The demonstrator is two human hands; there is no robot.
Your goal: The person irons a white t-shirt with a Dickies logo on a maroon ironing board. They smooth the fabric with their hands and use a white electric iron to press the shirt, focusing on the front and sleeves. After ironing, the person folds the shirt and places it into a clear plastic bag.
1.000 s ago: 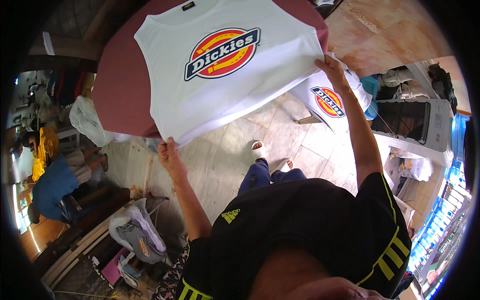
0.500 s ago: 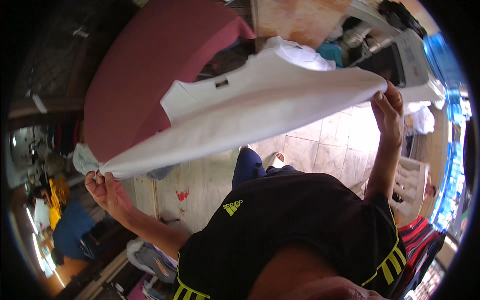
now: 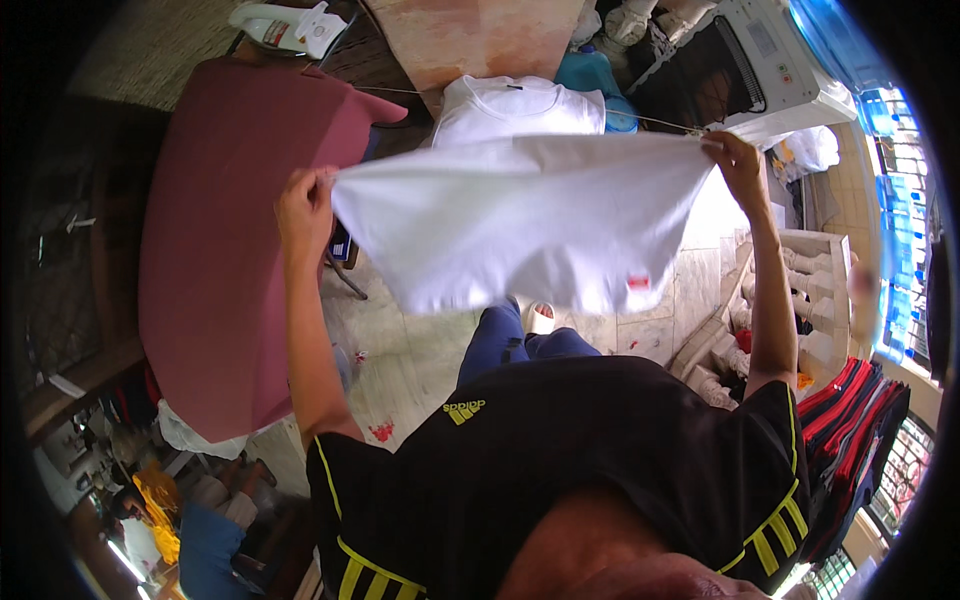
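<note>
A white shirt [image 3: 520,215] hangs stretched between my two raised hands, with a small red tag near its lower right edge. My left hand [image 3: 308,205] pinches its upper left corner, beside a table or board under a maroon cloth [image 3: 225,240]. On the other side my right hand [image 3: 735,165] grips the upper right corner, arm reaching forward. Just beyond the held cloth lies another white shirt [image 3: 515,105], its round neckline facing up; the held shirt overlaps its near edge.
An iron [image 3: 290,30] rests past the maroon cloth's far end. At the far right stands a white appliance [image 3: 770,60] with a dark front. A white balustrade [image 3: 815,290] and a stack of red and dark clothes [image 3: 850,440] are to my right. Tiled floor [image 3: 405,365] lies below.
My left hand has moved up and to the right, and the shirt now hangs spread out instead of slanting in a long fold. The right hand has shifted slightly left. The view has turned too.
</note>
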